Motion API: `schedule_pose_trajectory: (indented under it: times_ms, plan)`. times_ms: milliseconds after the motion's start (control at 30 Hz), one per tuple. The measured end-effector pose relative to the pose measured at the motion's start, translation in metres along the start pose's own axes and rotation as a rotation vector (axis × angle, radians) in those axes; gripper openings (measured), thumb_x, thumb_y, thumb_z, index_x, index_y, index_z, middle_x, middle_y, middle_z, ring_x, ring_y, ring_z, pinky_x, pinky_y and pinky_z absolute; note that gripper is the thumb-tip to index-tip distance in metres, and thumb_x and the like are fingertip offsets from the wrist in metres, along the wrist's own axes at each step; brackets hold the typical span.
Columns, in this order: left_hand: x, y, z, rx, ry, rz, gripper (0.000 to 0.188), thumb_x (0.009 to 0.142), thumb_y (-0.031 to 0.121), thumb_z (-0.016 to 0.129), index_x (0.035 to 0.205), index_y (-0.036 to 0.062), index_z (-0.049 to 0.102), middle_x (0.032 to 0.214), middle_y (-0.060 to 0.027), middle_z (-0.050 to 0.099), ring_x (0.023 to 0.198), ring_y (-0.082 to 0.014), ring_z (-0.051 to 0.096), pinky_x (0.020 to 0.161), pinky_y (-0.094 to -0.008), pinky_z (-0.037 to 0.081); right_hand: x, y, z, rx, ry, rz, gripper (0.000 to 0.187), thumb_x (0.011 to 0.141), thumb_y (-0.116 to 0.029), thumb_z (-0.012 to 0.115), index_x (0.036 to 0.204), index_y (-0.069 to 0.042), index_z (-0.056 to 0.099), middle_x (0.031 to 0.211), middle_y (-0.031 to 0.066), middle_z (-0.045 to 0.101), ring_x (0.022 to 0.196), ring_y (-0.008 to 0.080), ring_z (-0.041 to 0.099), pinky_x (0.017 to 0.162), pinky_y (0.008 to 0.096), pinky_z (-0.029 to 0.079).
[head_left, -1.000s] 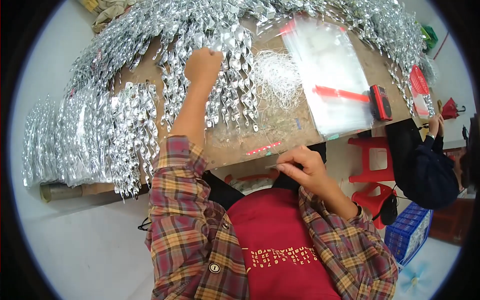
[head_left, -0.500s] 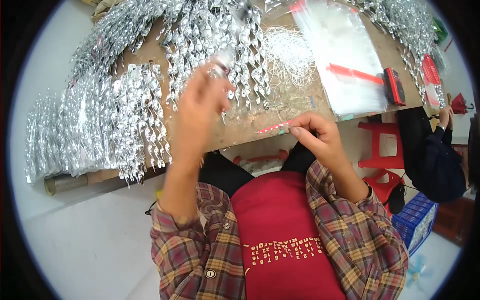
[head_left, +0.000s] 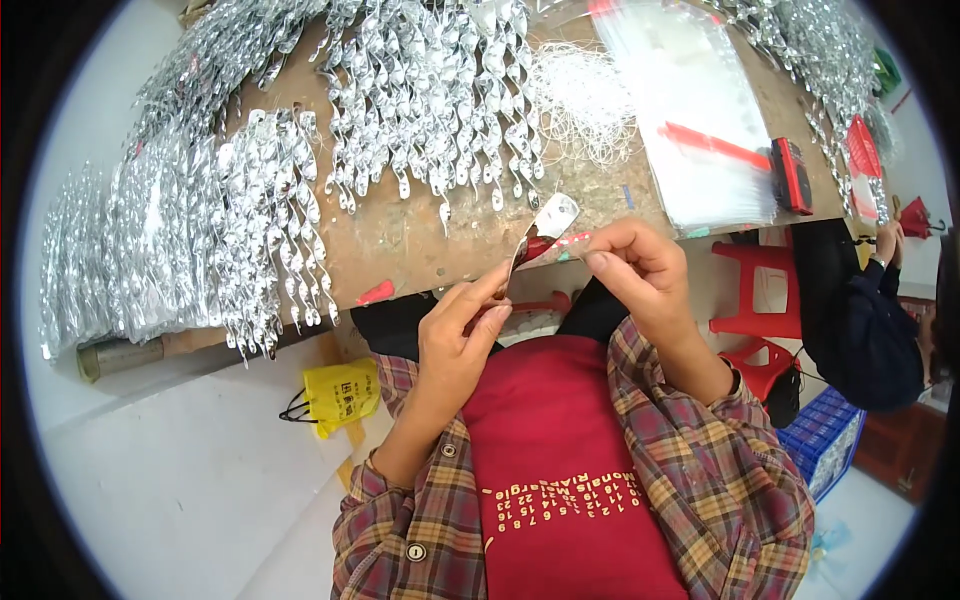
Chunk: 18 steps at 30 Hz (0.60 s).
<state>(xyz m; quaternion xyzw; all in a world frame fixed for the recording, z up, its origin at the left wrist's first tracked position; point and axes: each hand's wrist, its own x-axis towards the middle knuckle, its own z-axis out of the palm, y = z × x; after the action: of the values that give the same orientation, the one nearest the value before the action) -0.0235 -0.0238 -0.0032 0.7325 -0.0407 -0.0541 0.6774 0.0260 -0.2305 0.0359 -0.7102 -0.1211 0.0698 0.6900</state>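
My left hand (head_left: 462,330) is closed on the lower end of a shiny silver twisted strip (head_left: 557,214), held tilted just beyond the table's front edge. The strip's upper end points away and to the right, and its middle reflects dark red. On the right, my right hand (head_left: 645,270) pinches thumb against forefinger close to the strip; whatever lies between those fingertips is too small to make out. Rows of similar silver twisted strips (head_left: 415,110) lie on the table beyond my left hand. A tangled heap of thin white string (head_left: 585,100) rests beyond my right hand.
A stack of clear plastic bags (head_left: 700,110) with a red band lies right of the string, beside a red and black device (head_left: 791,176). More strips (head_left: 270,200) cover the left side. A yellow bag (head_left: 340,395) hangs below the table; another person (head_left: 880,340) sits far right, near a red stool (head_left: 755,290).
My left hand has come down from the rows of strips toward my right hand, now with a silver twisted strip in it. My right hand has stayed almost still, pinched.
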Motion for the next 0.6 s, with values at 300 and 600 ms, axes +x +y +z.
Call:
schedule_pose_trajectory:
  times_ms: [300, 600]
  plan:
    - [0.003, 0.012, 0.002, 0.296, 0.056, 0.173, 0.039, 0.081, -0.006, 0.057, 0.118, 0.0037, 0.057, 0.096, -0.0109, 0.062, 0.084, -0.0152, 0.061, 0.076, -0.0249, 0.048, 0.003, -0.001, -0.003, 0.086, 0.026, 0.027, 0.001, 0.085, -0.002, 0.055, 0.086, -0.002, 0.056, 0.072, -0.0057, 0.048, 0.061, -0.0006, 0.037, 0.053, 0.0165, 0.027]
    - [0.002, 0.015, 0.001, 0.248, 0.079, 0.2, 0.033, 0.084, -0.004, 0.056, 0.116, 0.0023, 0.058, 0.099, -0.0113, 0.063, 0.088, -0.0156, 0.061, 0.078, -0.025, 0.047, 0.006, 0.005, -0.004, 0.057, 0.019, 0.069, 0.001, 0.085, -0.004, 0.056, 0.085, -0.002, 0.056, 0.069, -0.0068, 0.048, 0.059, -0.0007, 0.037, 0.052, 0.0165, 0.026]
